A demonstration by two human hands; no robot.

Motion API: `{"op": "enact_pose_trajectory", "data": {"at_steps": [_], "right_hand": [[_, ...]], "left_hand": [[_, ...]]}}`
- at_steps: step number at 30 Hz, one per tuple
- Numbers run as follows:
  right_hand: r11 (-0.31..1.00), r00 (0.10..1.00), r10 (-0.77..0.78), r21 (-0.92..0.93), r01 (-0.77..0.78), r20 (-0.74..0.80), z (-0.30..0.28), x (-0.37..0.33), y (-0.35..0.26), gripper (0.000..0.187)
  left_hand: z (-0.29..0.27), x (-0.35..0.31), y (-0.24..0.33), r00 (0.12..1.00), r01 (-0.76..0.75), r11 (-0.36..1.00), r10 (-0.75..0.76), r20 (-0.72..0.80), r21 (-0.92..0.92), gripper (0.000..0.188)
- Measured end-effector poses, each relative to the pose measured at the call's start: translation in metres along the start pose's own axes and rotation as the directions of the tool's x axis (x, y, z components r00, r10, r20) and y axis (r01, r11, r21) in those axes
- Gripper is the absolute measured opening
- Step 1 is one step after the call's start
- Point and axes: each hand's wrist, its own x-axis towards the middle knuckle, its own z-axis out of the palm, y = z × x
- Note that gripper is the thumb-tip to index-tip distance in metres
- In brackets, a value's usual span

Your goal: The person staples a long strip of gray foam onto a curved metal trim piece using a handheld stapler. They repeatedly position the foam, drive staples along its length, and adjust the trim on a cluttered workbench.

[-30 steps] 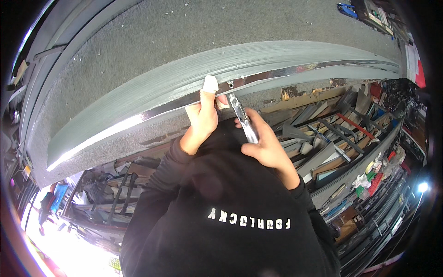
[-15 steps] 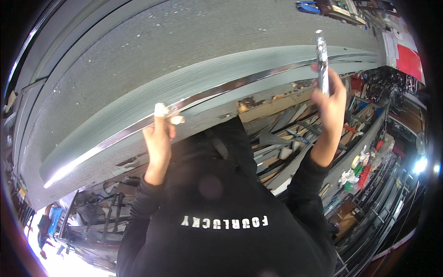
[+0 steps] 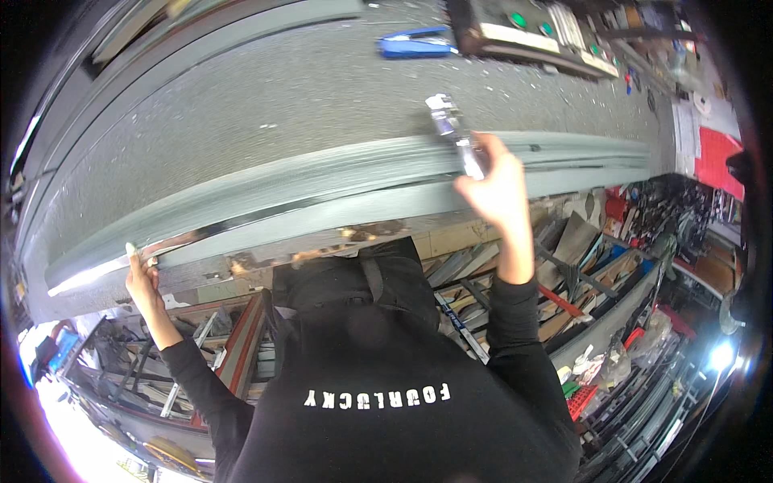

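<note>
A long grey-green profile [image 3: 354,211] lies along the near side of the bench, with a glossy mirror-like strip [image 3: 241,219] running down its length. Toward the strip's left end, my left hand [image 3: 145,283] is closed at it, fingertips on either side; two of them have pale coverings. My right hand [image 3: 498,187] grips a short, shiny silver piece [image 3: 448,121] and holds it over the profile. Motion blur and reflections hide exactly what kind of piece it is.
A blue-handled tool [image 3: 415,43] rests on the grey bench top [image 3: 322,88], beside a dark box-like fixture [image 3: 531,44] with green buttons. More long profiles [image 3: 201,60] lie at the far left. Below the bench's near edge, racks of offcuts [image 3: 555,282] crowd in.
My left hand has gone left along the strip. My right hand, with the silver piece, has moved left, and the piece now tilts. My view has shifted, bringing more of the fixture in.
</note>
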Motion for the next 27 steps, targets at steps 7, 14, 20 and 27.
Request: {"op": "enact_pose_trajectory", "data": {"at_steps": [7,14,20,27], "right_hand": [[0.984,0.983,-0.176,-0.020,0.175,-0.054,0.005,-0.013,0.013,0.067],[0.995,0.992,-0.086,-0.038,0.090,0.092,-0.015,-0.004,0.005,0.055],[0.997,0.977,-0.074,0.037,0.068,0.199,-0.023,0.000,0.015,0.047],[0.963,0.928,-0.201,0.239,0.128,0.312,-0.070,0.012,0.070,0.055]], "left_hand": [[0.031,-0.025,0.003,0.999,0.052,0.999,-0.052,0.003,0.012,0.047],[0.190,-0.159,0.027,0.901,0.179,0.957,-0.067,0.429,-0.226,0.050],[0.331,-0.284,0.057,0.779,0.207,0.972,-0.098,0.620,-0.108,0.051],[0.365,-0.319,0.042,0.844,0.157,0.984,-0.090,0.528,-0.084,0.031]]}}
